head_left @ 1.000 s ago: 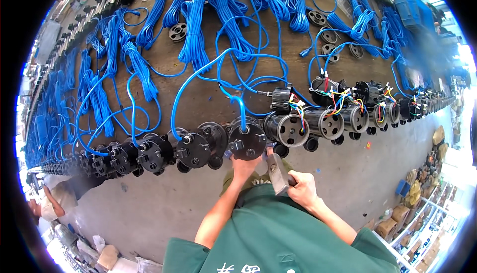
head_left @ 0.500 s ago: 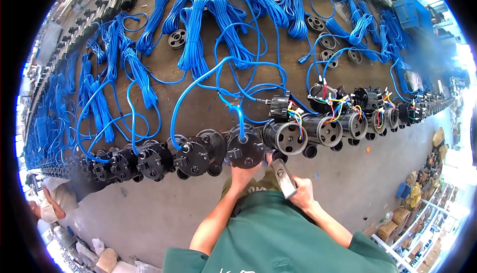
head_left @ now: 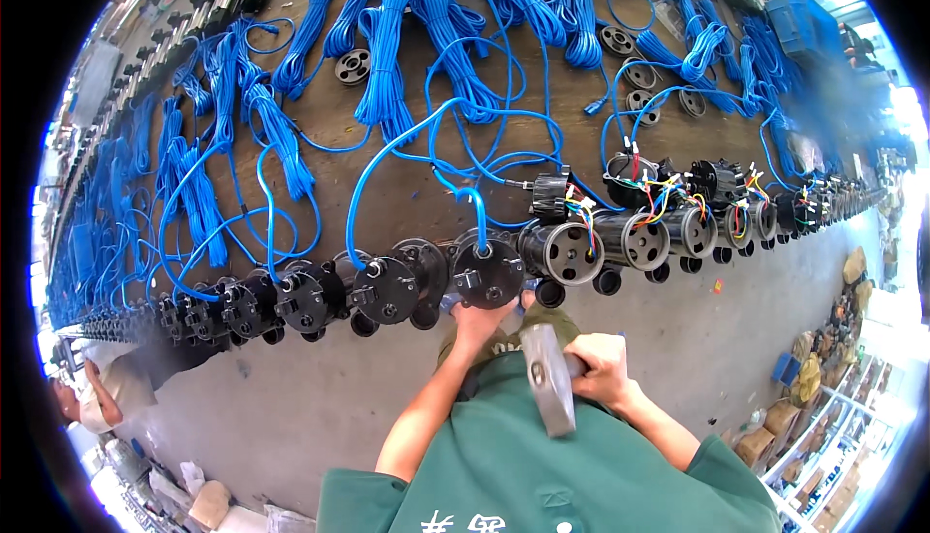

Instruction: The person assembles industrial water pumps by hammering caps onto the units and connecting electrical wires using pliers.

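Observation:
My right hand (head_left: 603, 366) grips the handle of a metal hammer (head_left: 547, 378), whose grey head points down toward my green shirt. My left hand (head_left: 481, 320) reaches up and touches the underside of a black round pump end cap (head_left: 487, 273) with a blue cable running out of it. That cap sits in a long row of black motor bodies (head_left: 387, 289) along the front edge of a brown workbench (head_left: 387, 184). To its right stand open grey motor housings (head_left: 565, 252) with coloured wires.
Bundles of blue cable (head_left: 387, 58) cover the bench top. Loose round flanges (head_left: 353, 66) lie among them. The concrete floor (head_left: 291, 407) lies below the bench. Another person (head_left: 102, 392) crouches at the lower left. Boxes and shelving (head_left: 814, 407) stand at the right.
My right hand has drawn the hammer back from the caps toward my chest, its head now hanging down. My left hand stays under the same black cap.

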{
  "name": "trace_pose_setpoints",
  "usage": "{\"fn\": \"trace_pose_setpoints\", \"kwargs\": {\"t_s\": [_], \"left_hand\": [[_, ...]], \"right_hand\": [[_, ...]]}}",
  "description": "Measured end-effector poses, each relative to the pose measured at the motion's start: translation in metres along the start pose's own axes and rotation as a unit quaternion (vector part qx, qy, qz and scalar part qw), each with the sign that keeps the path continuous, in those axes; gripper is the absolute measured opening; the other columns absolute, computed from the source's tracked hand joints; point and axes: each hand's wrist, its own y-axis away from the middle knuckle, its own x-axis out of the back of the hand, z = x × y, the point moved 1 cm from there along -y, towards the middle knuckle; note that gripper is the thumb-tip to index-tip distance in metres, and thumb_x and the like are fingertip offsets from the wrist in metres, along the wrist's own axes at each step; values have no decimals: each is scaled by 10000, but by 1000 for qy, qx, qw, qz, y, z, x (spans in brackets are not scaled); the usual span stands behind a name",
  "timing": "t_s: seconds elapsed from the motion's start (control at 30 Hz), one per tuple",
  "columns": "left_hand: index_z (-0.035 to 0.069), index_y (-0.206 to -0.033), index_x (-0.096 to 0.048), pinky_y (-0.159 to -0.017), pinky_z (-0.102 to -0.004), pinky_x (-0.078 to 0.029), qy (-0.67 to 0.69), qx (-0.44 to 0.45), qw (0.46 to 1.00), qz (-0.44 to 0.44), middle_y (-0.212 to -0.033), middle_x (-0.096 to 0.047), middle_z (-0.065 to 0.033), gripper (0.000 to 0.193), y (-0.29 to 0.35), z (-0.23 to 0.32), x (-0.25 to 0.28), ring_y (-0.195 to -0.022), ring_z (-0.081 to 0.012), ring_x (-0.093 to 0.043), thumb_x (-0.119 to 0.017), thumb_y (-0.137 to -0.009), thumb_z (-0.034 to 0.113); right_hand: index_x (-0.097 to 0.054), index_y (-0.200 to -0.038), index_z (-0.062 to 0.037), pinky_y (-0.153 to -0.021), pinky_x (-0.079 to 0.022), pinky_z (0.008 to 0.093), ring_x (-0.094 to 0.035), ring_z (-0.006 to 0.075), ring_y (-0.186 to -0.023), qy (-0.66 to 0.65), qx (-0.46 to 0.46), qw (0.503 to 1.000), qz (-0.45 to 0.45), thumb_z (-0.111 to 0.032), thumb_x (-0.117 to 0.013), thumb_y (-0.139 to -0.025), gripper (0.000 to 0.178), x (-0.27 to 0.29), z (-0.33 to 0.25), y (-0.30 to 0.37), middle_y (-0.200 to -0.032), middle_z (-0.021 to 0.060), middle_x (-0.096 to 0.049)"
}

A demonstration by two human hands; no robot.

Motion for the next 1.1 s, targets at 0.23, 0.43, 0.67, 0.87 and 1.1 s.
{"fn": "trace_pose_setpoints", "kwargs": {"t_s": [0.23,0.43,0.67,0.87,1.1], "left_hand": [[51,-1326,-659,-982,-402,-525,-25,-17,1000,0,-1258,-697,-128,569,-2,3,-1,-1123,-318,-656,-853,-796,124],[32,-1230,-677,-840,-357,-550,104,-52,993,27,-1124,-683,-46,443,-2,17,5,-965,-145,-629,-874,-841,110],[57,-1015,-647,-472,-295,-431,82,10,995,-48,-731,-615,34,370,4,1,9,-548,-77,-515,-918,-809,201],[63,-1304,-682,-992,-433,-517,56,-18,996,-71,-1274,-721,-122,677,4,-1,14,-1132,-276,-684,-926,-720,302],[27,-1068,-717,-542,-319,-504,98,73,993,5,-765,-700,-30,273,5,14,2,-576,-133,-610,-807,-867,189]], "right_hand": [[-544,-745,-41,-499,-420,399,-526,343,-525,8,-90,995,44,-67,-760,-727,218,-37,31,2,-630,163,-521],[-592,-741,-52,-510,-424,376,-542,317,-534,-94,-85,992,-4,-96,-790,-713,205,-9,4,20,-641,134,-532],[-634,-744,-97,-515,-446,386,-580,283,-546,-1,13,1000,22,-145,-842,-656,230,0,-1,-3,-641,68,-587],[-659,-849,-46,-544,-482,376,-597,307,-567,-45,-79,996,-18,-65,-777,-694,196,14,-17,-18,-672,115,-599],[-689,-1034,15,-686,-554,396,-715,362,-741,-53,4,998,-28,1,-724,-795,242,69,-71,-62,-820,185,-704]]}}
